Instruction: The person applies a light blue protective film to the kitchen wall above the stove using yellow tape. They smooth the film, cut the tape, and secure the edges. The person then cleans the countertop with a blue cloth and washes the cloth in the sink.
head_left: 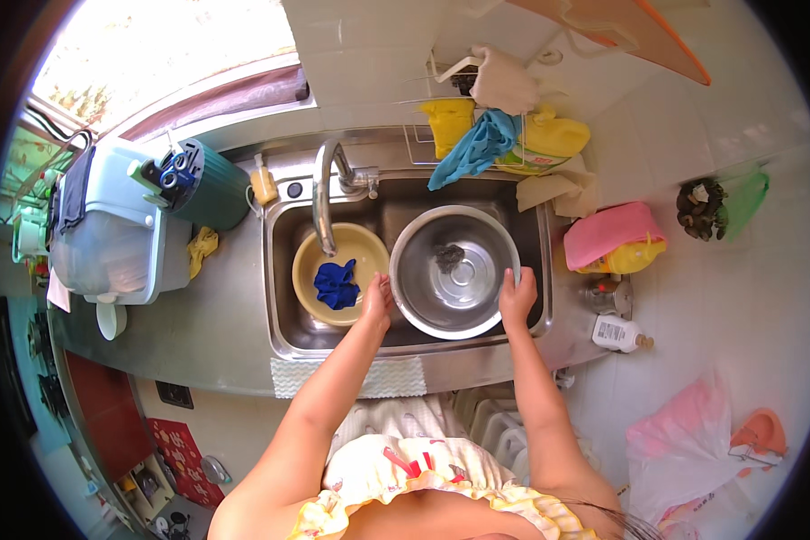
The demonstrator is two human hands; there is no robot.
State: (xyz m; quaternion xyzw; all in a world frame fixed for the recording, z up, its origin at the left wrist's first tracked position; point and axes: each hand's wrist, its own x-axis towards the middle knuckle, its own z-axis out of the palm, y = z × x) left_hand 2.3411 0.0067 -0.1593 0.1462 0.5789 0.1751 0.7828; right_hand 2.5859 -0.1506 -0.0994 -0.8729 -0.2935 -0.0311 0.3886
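Observation:
Both my hands hold a wide stainless steel basin (432, 297) by opposite sides of its rim, over the right half of the sink. My left hand (377, 303) grips the basin's left edge, its fingers partly hidden. On the right edge sits my right hand (518, 300), thumb up along the rim and fingers beneath. Inside the basin lies a dark grey steel wool scrubber (449, 258), off-centre. To the left a yellow plastic bowl (308, 290) stands in the sink under the faucet (323, 202), with a crumpled blue cloth (337, 284) in it.
A steel double sink (279, 315) surrounds both vessels. A wire rack (417, 148) with a light-blue cloth (477, 148) hangs behind. A light-blue dish box (157, 261) and green knife holder (216, 189) stand left. A white bottle (616, 333) and pink cloth (612, 232) are right.

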